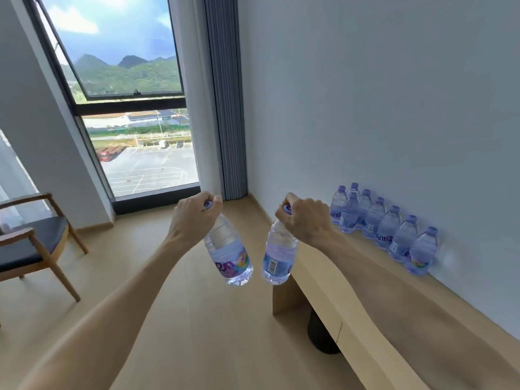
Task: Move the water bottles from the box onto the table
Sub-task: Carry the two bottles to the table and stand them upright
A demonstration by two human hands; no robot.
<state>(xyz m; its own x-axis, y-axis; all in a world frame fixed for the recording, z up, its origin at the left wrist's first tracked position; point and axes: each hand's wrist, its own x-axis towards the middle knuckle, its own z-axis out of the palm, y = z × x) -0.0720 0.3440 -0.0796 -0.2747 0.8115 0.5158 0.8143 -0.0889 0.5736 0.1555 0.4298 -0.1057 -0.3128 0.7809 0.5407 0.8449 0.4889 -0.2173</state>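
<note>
Two bottles hang by their caps, left hand (194,218) gripping one (229,256), right hand (305,218) the other (278,256).

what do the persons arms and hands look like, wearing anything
Both arms are bare all the way from the bottom edge of the picture to the hands, with no sleeves in view. The left hand and right hand wear no gloves. No watch, bracelet or ring shows on either wrist or on the fingers that can be seen.

Two water bottles (228,249) hung in the air, one per hand; eight more bottles (388,229) stood on the table (365,277). One chair (33,243) stood nearby.
</note>
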